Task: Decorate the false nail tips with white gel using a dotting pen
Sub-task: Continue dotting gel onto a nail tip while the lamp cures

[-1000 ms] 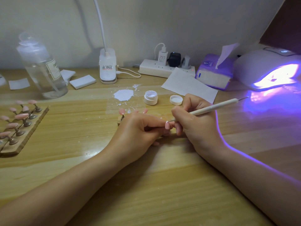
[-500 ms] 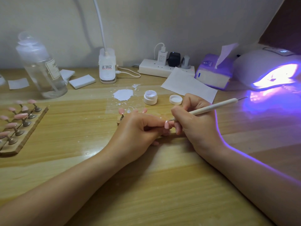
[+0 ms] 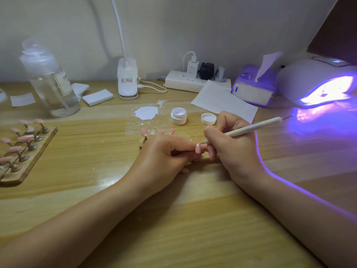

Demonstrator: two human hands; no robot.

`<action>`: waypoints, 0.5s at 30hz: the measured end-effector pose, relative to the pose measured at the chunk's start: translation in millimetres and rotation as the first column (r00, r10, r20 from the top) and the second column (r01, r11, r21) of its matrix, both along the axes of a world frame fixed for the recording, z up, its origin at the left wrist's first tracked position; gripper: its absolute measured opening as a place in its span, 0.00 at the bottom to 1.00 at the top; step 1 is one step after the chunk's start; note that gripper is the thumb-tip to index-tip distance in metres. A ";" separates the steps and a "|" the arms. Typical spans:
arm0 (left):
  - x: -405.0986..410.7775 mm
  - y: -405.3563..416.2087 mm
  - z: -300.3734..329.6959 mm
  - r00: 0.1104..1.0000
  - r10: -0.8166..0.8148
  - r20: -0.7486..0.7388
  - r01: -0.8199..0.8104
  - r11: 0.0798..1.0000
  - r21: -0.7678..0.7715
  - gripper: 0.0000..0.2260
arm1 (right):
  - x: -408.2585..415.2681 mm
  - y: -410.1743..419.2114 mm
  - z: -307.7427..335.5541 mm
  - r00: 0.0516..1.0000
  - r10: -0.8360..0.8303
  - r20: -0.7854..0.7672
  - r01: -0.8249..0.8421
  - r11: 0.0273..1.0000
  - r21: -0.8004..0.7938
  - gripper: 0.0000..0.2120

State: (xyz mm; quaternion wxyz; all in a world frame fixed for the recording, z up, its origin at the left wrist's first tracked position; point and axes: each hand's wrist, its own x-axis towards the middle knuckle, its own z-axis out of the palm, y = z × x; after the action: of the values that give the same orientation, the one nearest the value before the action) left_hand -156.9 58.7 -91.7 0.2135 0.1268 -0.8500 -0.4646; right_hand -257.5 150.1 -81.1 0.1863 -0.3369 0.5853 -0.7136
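Holding a pink nail tip [image 3: 198,148] at frame centre, the left hand [image 3: 164,157] pinches it between curled fingers. Just right of it, the right hand [image 3: 229,146] grips the pen [image 3: 253,128], its metal point touching the tip's upper edge, where a thin white line shows. The open gel pot [image 3: 179,116] sits above. A slight tremor could smear the line; excess gel could blob.
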 end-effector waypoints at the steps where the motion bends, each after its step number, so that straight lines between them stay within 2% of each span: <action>1: 0.2 0.3 0.1 1.000 -0.009 0.000 0.009 1.000 0.010 0.07 | 0.1 -0.1 -0.1 1.000 -0.002 -0.001 0.002 1.000 0.000 0.16; 7: 1.2 0.6 0.4 1.000 -0.027 -0.016 0.027 1.000 -0.001 0.08 | 1.0 0.1 0.3 1.000 -0.007 0.006 0.007 1.000 -0.005 0.15; 9: 1.0 -0.9 -1.7 0.999 -0.040 -0.025 0.041 0.998 0.054 0.08 | 0.7 0.1 0.1 1.000 -0.006 0.006 0.006 1.000 -0.006 0.15; 15: 0.6 -2.6 -3.7 0.998 -0.051 -0.024 0.053 0.995 0.085 0.08 | -0.6 -1.1 -1.5 1.000 -0.012 0.010 0.012 1.000 -0.013 0.16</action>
State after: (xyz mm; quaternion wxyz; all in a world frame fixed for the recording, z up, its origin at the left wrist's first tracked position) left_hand -156.4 56.1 -95.4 0.2047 0.1087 -0.8299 -0.5074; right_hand -258.1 149.0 -82.6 0.1828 -0.3309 0.5818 -0.7201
